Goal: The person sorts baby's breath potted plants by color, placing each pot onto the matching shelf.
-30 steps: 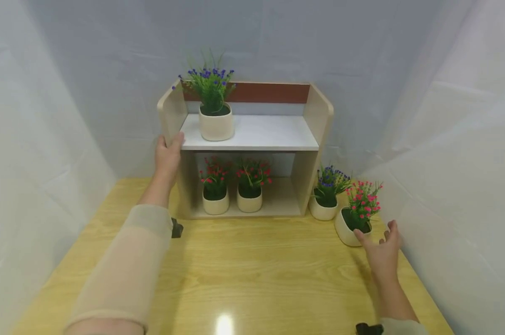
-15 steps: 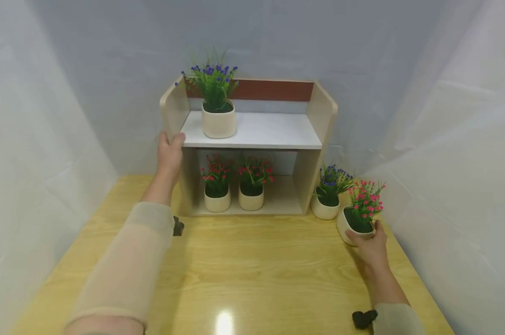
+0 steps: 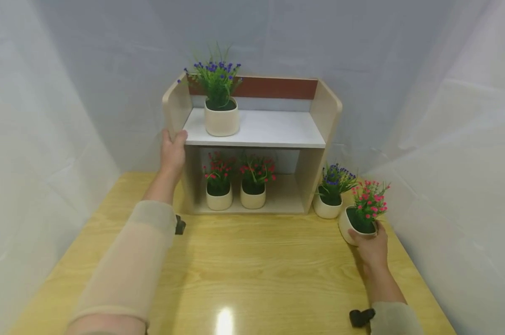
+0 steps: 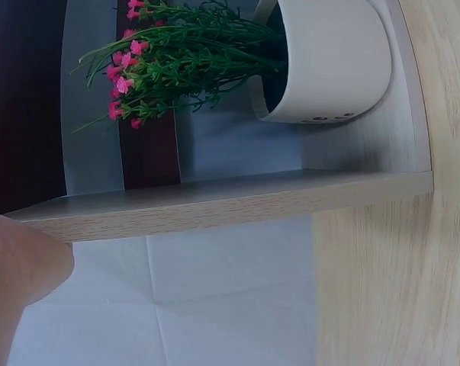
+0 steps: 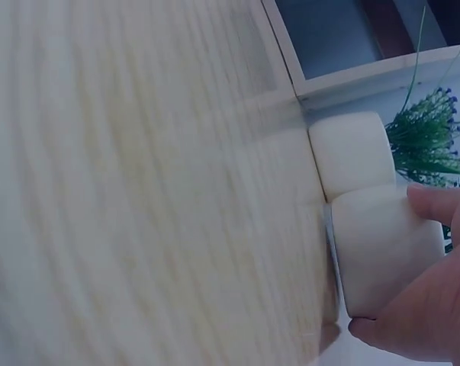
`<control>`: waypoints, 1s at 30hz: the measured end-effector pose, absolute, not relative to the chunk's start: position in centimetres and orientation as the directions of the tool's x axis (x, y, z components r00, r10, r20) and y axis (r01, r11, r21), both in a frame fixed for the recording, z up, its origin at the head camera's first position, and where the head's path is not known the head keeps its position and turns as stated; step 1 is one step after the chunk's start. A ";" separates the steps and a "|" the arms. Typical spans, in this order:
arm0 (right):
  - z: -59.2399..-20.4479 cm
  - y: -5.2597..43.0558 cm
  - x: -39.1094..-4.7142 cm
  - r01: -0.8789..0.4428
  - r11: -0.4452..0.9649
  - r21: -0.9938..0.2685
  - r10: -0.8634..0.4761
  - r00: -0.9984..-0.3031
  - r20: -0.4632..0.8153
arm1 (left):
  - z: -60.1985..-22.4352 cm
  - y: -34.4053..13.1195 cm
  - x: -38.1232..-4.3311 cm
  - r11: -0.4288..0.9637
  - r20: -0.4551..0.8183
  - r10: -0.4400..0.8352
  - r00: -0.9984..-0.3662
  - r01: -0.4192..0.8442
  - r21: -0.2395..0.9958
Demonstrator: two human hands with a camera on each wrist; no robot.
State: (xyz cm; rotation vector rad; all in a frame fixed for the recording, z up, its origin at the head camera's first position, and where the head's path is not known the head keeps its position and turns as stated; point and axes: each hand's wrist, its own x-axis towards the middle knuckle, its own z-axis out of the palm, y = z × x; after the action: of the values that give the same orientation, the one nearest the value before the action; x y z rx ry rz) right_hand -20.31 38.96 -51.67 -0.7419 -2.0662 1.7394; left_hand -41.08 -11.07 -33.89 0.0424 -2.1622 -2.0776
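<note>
My left hand (image 3: 172, 156) grips the left side panel of a two-tier wooden shelf (image 3: 254, 144), thumb at the front edge of the white upper board. At the right, my right hand (image 3: 373, 249) holds a cream pot of pink flowers (image 3: 367, 207), its thumb on the near side and fingers round the far right side. In the right wrist view this pot (image 5: 386, 248) overlaps a cream pot of purple flowers (image 5: 352, 156), which stands against the shelf's right side. Another purple-flowered pot (image 3: 221, 118) sits on the upper board, left of centre.
Two pots with red-pink flowers, a left one (image 3: 219, 197) and a right one (image 3: 253, 195), stand in the lower compartment. The wooden table (image 3: 244, 265) carries the shelf. White sheeting (image 3: 466, 186) hangs close along the table's right edge and behind the shelf.
My right hand has moved left onto the pink-flowered pot and its fingers have closed round it. My left hand stays on the shelf panel. The whole view has shifted slightly.
</note>
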 end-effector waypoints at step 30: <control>-45.3 32.8 -17.5 0.008 0.088 -0.996 0.648 -0.760 0.052 | -33.9 -11.0 -40.7 0.066 0.065 -0.123 -0.990 0.057 0.996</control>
State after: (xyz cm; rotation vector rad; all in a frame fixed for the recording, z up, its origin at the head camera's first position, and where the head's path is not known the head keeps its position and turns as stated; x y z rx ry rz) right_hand -17.55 32.81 -45.27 -0.6427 -1.8839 1.7193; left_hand -40.74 -10.95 -33.90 0.0682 -2.1935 -2.0602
